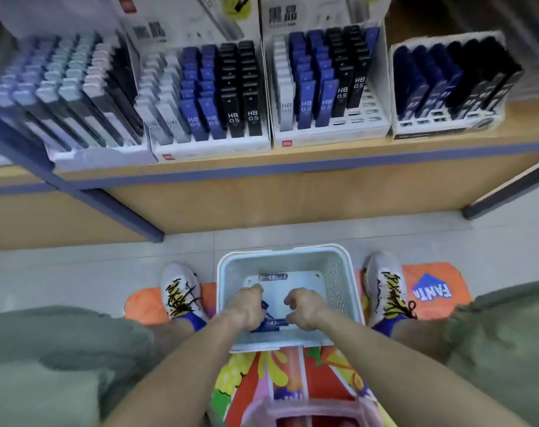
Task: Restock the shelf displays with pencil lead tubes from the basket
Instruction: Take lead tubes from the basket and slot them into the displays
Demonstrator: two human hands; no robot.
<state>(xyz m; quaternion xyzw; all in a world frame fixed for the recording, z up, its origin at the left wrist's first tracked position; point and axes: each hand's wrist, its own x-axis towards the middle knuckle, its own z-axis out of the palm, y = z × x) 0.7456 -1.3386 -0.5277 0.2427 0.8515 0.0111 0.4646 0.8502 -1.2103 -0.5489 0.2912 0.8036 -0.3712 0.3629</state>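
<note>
In the head view, both hands are reaching into the pale basket on the floor at six o'clock. The left hand is curling around blue lead tubes; the right hand is pinching their end. Shelf displays are standing at twelve o'clock.

Two white sneakers with yellow patches and black laces, left and right, planted on an orange Fanta-printed mat spread over pale floor tiles, with olive green shorts over both knees and a pink stool at the bottom edge.
</note>
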